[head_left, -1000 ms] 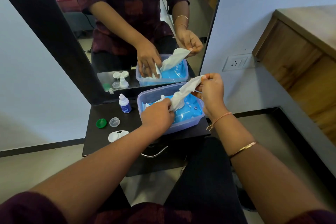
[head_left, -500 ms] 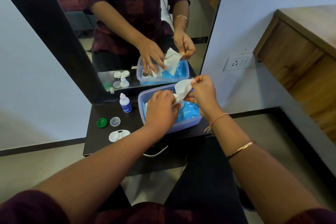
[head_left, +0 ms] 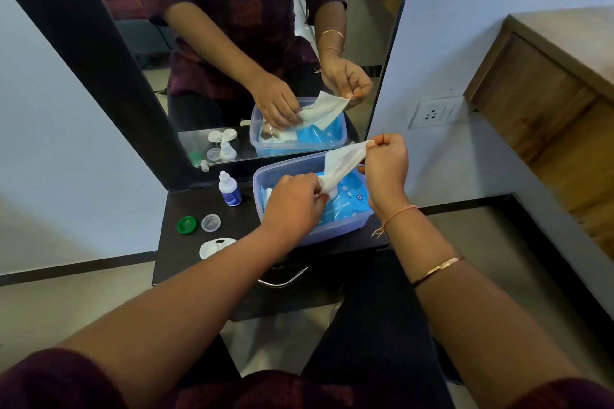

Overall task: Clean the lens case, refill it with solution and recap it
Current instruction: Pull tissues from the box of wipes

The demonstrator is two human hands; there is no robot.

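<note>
A white wet wipe (head_left: pixel 342 169) is stretched between my hands above a blue wipes pack (head_left: pixel 349 202) in a clear plastic box (head_left: pixel 259 179). My right hand (head_left: pixel 387 164) pinches its upper end. My left hand (head_left: pixel 294 206) grips its lower end at the pack. On the black shelf (head_left: pixel 186 256) to the left lie the white lens case (head_left: pixel 212 247), partly hidden by my left forearm, a green cap (head_left: pixel 186 225) and a clear cap (head_left: pixel 211 222). A small solution bottle (head_left: pixel 229 189) stands upright behind them.
A mirror (head_left: pixel 232 43) rises behind the shelf and reflects the person and the objects. A wall socket (head_left: pixel 435 113) and a wooden cabinet (head_left: pixel 548 103) are on the right. A metal drawer handle (head_left: pixel 282 279) sits below the shelf edge.
My right hand has pulled the wipe up and to the right again, stretching it out after the two hands had come close together over the box.
</note>
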